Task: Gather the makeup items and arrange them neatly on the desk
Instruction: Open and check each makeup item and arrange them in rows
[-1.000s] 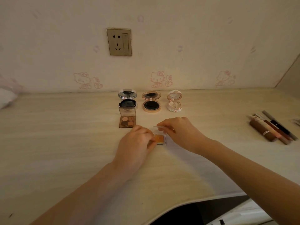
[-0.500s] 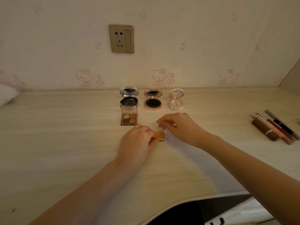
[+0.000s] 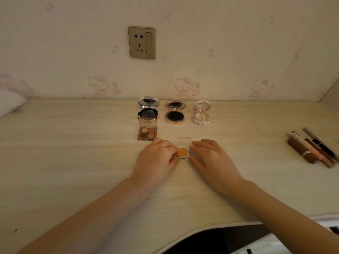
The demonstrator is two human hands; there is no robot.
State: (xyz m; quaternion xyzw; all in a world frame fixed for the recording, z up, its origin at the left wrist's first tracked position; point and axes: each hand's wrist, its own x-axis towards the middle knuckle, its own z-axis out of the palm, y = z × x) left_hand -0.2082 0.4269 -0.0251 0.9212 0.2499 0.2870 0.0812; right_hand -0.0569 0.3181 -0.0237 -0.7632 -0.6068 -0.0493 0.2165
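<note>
A small square orange compact lies on the desk with its clear lid flipped open toward the wall. My left hand pinches the compact's left side. My right hand rests just right of it, fingers relaxed, thumb near its right edge. Behind them a brown four-pan eyeshadow palette stands open. Three round compacts line the back: a silver one, a rose-gold one and a white one, all open.
A bundle of lipsticks and pencils lies at the right of the desk. A wall socket sits above the compacts. Something white lies at the far left. The desk's front edge curves inward at the lower right.
My right hand let go of the clear lid and drew back to the compact's right side. The lid now stands open. My left hand stayed on the compact.
</note>
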